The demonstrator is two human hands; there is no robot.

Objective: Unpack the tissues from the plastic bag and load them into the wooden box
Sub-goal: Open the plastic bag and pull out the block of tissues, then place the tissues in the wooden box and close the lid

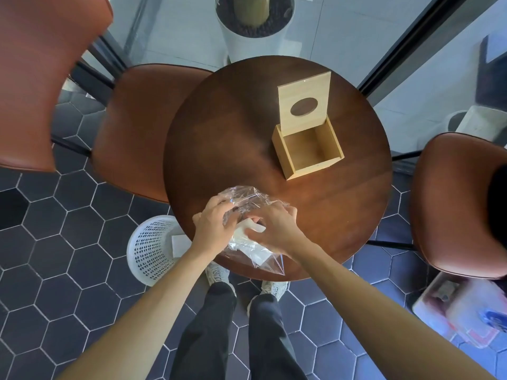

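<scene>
**Tissues still in the bag, box open and waiting**

The round wooden table (219,127) carries the whole job. Beyond the hands and off to their right stands the wooden box (308,152), its lid (304,100) with the oval slot tipped up at the far side. The compartment shows only bare wood, so nothing has been loaded yet. Opening the box appears to be the one step already settled.

At the near edge of the table, under and between both hands, lies the clear plastic bag (247,198), crumpled beyond the knuckles and trailing a flat corner toward the person's body. Inside it the white tissues (253,227) show as a pale block between the two hands, with more white further back toward the wrists. A corner seems to be at the bag's mouth, but whether any part is truly clear of the film is hard to tell.

The left hand (212,227) is clenched on a bunch of the plastic on the left of the stack. The right hand (274,229) curls over the top of the bag and the tissues; its fingertips are tucked under, so I cannot tell whether it pinches the tissues themselves or only the film over them.

By my judgement the task is early: the unpacking is under way, and the drawing-out, the carry to the box and the closing of the lid all remain.
</scene>
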